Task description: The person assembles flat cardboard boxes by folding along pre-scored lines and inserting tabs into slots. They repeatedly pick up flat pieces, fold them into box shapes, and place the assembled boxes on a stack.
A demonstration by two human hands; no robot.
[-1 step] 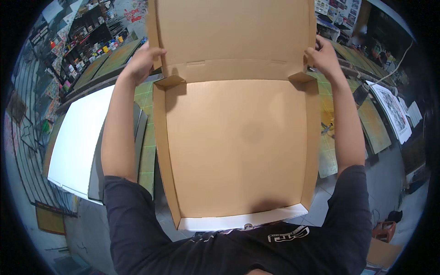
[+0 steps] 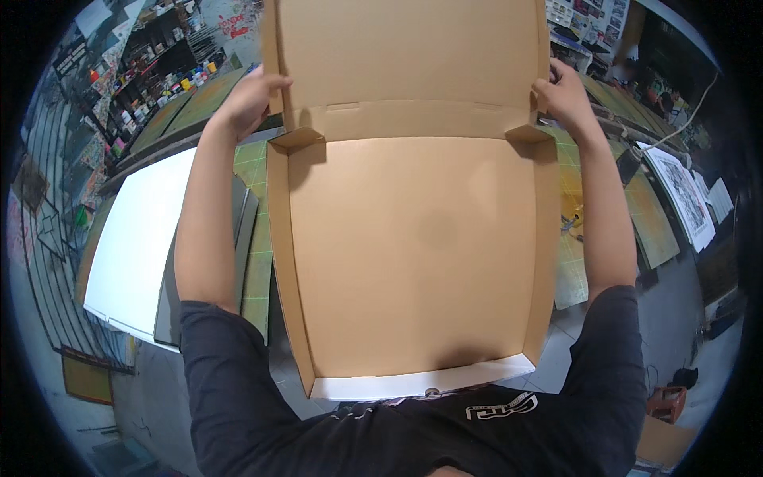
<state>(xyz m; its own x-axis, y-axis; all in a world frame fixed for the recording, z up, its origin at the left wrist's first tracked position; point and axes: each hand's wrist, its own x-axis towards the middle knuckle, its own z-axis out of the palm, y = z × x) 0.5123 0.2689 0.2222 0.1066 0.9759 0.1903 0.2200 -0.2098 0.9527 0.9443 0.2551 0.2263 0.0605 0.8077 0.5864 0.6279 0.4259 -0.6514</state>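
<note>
In front of me lies a large, shallow cardboard box (image 2: 413, 262), brown inside with a white front wall. Its hinged lid (image 2: 405, 52) stands raised at the far side, running out past the top edge of the view. My left hand (image 2: 249, 102) is closed on the lid's left side flap, with the thumb on the inner face. On the opposite flap, my right hand (image 2: 563, 94) pinches in the same way. Small folded corner tabs (image 2: 298, 137) stick inward at both ends of the hinge. The fingers behind the flaps are partly hidden.
White flat sheets or boxes (image 2: 137, 246) are stacked on the left. Beneath the box is a green cutting mat (image 2: 256, 183) with grid lines. Printed sheets (image 2: 675, 191) and a cable lie to the right. Bottles and jars (image 2: 191, 79) fill a shelf area at the back left.
Both hands and the lid have shifted very slightly to the right. My grip on the flaps is the same.
</note>
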